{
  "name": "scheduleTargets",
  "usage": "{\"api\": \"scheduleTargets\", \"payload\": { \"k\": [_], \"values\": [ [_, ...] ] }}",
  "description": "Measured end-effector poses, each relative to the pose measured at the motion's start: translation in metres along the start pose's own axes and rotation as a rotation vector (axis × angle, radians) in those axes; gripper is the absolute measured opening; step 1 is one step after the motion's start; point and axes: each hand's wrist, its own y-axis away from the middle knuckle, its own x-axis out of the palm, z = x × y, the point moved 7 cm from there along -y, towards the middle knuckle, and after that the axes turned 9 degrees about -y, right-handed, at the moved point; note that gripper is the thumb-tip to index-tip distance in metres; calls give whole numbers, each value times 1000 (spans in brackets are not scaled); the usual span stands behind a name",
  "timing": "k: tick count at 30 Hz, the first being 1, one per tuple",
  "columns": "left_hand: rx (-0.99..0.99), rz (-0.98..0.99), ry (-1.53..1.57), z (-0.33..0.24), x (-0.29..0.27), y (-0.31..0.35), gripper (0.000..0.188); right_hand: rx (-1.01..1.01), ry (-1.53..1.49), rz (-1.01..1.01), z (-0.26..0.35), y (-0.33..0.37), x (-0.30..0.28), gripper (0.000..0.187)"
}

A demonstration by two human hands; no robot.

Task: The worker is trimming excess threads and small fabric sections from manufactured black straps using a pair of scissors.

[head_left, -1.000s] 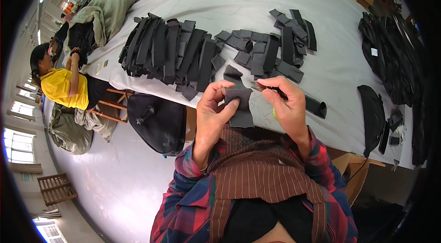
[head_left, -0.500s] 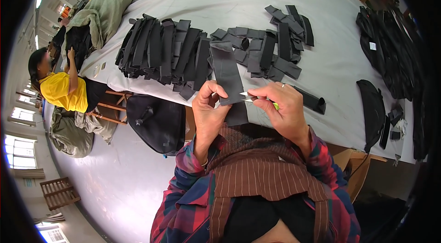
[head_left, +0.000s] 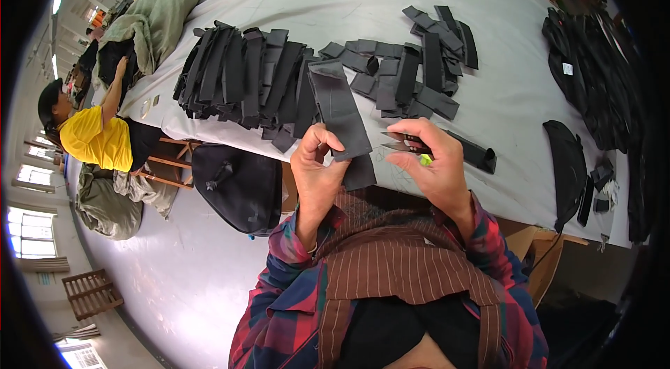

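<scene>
Between its thumb and fingers my left hand (head_left: 318, 163) pinches a dark grey fabric strip (head_left: 342, 107), held up over the table's near edge. The strip's folded lower end hangs below the fingers. Just to the right, my right hand (head_left: 436, 159) holds a small pair of thread snips (head_left: 405, 143), blades pointing left and parted, a short gap away from the strip. A bit of yellow-green shows on the snips near the palm. Beyond the hands lie a dense row of dark strips (head_left: 237, 76) on the left and a looser heap of strips (head_left: 398, 79) on the right.
A white-covered table (head_left: 502, 97) spreads ahead. Black bags (head_left: 590, 76) and a curved black piece (head_left: 564, 166) lie at the right. A single strip (head_left: 474, 152) rests beside my right hand. At the left stand a black case (head_left: 237, 187) and a person in yellow (head_left: 98, 135).
My right hand has drawn the snips slightly right, away from the strip, and their blades have spread. The strip's upper end has tilted left. The person in yellow has raised an arm.
</scene>
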Motion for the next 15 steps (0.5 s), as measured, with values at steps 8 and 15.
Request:
{"api": "scheduleTargets", "payload": {
  "k": [8, 15],
  "values": [
    [42, 34, -55, -4, 12, 4, 22, -245, 348, 68, 8, 2, 15, 24],
    [42, 7, -140, 7, 14, 7, 21, -259, 356, 88, 7, 8, 24, 16]
  ]
}}
